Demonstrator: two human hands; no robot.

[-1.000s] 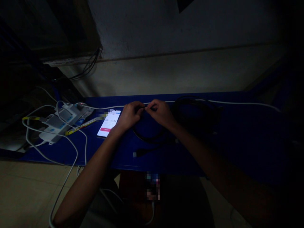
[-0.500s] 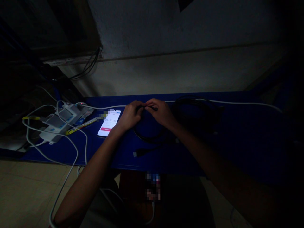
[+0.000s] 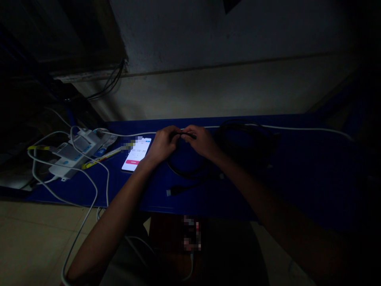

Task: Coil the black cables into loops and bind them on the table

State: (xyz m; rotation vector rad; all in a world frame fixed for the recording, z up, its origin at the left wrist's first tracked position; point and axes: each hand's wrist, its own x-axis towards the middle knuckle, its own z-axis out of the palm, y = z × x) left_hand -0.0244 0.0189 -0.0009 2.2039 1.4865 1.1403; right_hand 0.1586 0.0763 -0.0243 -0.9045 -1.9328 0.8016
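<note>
My left hand [image 3: 164,143] and my right hand [image 3: 200,140] meet over the blue table [image 3: 154,194], fingers pinched on a thin black cable [image 3: 188,134]. Both are closed on it, their fingertips nearly touching. Below them the cable curves in a loop on the tabletop. A plug with a pale metal tip [image 3: 169,192] lies nearer the table's front edge. Right of my right hand sits a coil of black cable [image 3: 238,129], mostly lost in the dark. Beside my left wrist lies a phone [image 3: 135,157] with a lit timer screen.
On the left a white power strip [image 3: 64,167] has chargers in it, and white cords [image 3: 95,186] hang over the front edge. A yellow strip-shaped packet [image 3: 95,161] lies beside it. Along the back runs a white cord [image 3: 297,128], with a wall [image 3: 226,91] behind.
Both hands stay in nearly the same place, still gripping the black cable. Only a very slight shift of the fingers and of the view shows.
</note>
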